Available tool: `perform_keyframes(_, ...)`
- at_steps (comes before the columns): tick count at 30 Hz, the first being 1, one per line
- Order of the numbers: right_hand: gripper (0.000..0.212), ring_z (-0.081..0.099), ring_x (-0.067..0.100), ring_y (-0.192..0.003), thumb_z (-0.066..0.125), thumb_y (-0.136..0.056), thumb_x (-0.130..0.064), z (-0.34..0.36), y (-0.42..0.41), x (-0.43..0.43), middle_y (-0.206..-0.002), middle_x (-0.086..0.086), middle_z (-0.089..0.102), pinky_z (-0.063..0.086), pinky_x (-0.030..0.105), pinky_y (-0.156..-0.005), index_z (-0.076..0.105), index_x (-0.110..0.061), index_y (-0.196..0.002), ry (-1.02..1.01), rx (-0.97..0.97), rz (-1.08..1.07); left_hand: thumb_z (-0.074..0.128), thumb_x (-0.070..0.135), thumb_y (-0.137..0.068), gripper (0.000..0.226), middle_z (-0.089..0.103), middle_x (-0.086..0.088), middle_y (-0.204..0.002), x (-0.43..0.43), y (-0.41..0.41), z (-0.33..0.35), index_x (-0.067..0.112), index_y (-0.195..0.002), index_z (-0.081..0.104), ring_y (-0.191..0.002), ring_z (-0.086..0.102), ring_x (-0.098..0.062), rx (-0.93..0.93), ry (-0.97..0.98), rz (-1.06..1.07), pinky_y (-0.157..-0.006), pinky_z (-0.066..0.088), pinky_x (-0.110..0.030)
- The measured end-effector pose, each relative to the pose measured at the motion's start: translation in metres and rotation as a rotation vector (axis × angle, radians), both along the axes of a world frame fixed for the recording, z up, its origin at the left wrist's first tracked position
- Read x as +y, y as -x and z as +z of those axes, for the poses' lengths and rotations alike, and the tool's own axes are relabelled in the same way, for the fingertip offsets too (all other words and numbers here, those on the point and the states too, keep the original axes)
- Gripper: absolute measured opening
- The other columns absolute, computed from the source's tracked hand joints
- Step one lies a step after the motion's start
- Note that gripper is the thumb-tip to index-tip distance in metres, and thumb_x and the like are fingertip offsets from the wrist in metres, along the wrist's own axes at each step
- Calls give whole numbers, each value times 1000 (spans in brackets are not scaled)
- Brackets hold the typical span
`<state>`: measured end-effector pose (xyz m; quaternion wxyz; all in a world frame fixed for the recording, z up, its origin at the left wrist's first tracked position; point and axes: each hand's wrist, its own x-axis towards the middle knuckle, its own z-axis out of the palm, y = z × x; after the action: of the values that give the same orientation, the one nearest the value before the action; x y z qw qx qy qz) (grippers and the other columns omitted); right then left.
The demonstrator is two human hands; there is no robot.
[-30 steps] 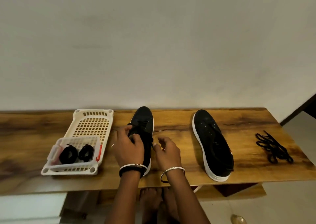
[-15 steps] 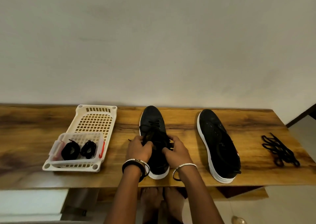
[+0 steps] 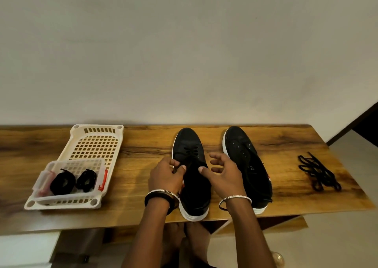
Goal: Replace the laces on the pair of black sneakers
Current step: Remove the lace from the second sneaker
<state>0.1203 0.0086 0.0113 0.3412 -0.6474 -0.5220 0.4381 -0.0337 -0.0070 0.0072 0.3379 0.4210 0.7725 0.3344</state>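
Two black sneakers with white soles stand side by side on the wooden table (image 3: 143,210). The left sneaker (image 3: 192,188) has a black lace through its front eyelets. The right sneaker (image 3: 244,155) shows bare eyelets. My left hand (image 3: 165,175) is at the left sneaker's left edge, thumb and fingers pinching its lace. My right hand (image 3: 223,173) hovers between the shoes with fingers spread, its thumb at the left sneaker's tongue. A loose bundle of black laces (image 3: 318,172) lies at the table's right end.
A cream plastic basket (image 3: 96,145) sits on the left of the table. In it stands a small clear box (image 3: 51,165) holding two coiled black laces (image 3: 62,183). A wall runs behind the table. My bare feet show below the front edge.
Both hands gripped the left sneaker's middle half a second ago. Now my right hand has let go and spread its fingers, while my left hand stays at the lace.
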Motion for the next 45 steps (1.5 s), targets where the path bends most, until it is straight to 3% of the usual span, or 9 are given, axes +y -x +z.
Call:
perform_keyframes(6, 25, 61, 1, -90, 85, -78, -27, -5, 8, 4, -97, -16, 66, 52, 20, -77, 70, -30, -97, -251, -245, 87, 61, 37, -95, 22, 70, 10, -80, 8, 1, 13, 21, -86, 73, -76, 63, -2, -118, -300, 62, -60, 40, -17)
perform_keyframes(12, 5, 64, 3, -77, 76, -87, -30, -6, 7, 6, -80, -14, 70, 56, 29, -73, 76, -26, -85, -278, -304, 20, 54, 37, -99, 36, 76, 6, -96, 18, -3, 10, 12, -76, 67, -100, 67, -11, -566, -306, 190, -84, 48, -38)
perform_keyframes(16, 7, 64, 2, -75, 73, -90, -29, -6, 4, 3, -77, -15, 69, 55, 27, -68, 72, -25, -85, -270, -270, -8, 50, 34, -102, 32, 78, -1, -94, 20, -6, 12, 16, -78, 60, -88, 72, -11, -770, -293, 203, -79, 46, -34)
perform_keyframes(23, 9, 62, 1, -82, 64, -97, -25, -9, 5, 2, -87, -16, 66, 43, 16, -65, 59, -29, -90, -340, -229, -59, 61, 25, -96, 14, 73, 4, -107, 21, -4, 4, 23, -107, 69, -108, 66, -14, -610, -301, 182, -85, 46, -27)
perform_keyframes(29, 6, 70, 13, -95, 62, -99, -15, -10, 11, 5, -96, -3, 74, 58, 39, -87, 66, -16, -95, -242, 251, -33, 84, 51, -49, 100, 51, 10, -132, 19, 0, -11, 35, -138, 42, -122, 52, -16, -254, -89, -144, -100, 49, -45)
perform_keyframes(32, 12, 72, 26, -102, 56, -101, -9, 1, 17, 3, -104, 11, 76, 60, 40, -87, 60, 2, -101, -111, 668, -88, 88, 36, -65, 82, 51, 10, -127, 17, 0, -16, 32, -134, 43, -121, 51, -17, -54, -107, -148, -98, 48, -44)
perform_keyframes(35, 12, 72, 23, -94, 54, -100, -13, 11, 13, 3, -100, 15, 74, 60, 29, -75, 58, -1, -100, -28, 1040, -163, 89, 20, -69, 66, 58, 11, -112, 15, 1, -19, 24, -121, 47, -108, 57, -16, -244, -140, -17, -79, 47, -25)
perform_keyframes(40, 11, 64, 19, -80, 56, -95, -22, 10, -2, 7, -82, 4, 58, 53, 37, -92, 54, -11, -92, 10, 1394, -240, 93, 20, -63, 83, 45, 5, -130, 14, -2, -16, 35, -121, 36, -113, 50, -17, -253, -190, 59, -92, 47, -37)
perform_keyframes(45, 18, 37, 7, -51, 44, -103, -22, 11, -21, 8, -64, -7, 42, 45, 22, -59, 56, -16, -91, -63, 1637, -240, 91, 15, -62, 78, 42, 5, -127, 14, -5, -11, 26, -121, 41, -104, 47, -17, -79, -250, 71, -87, 44, -37)
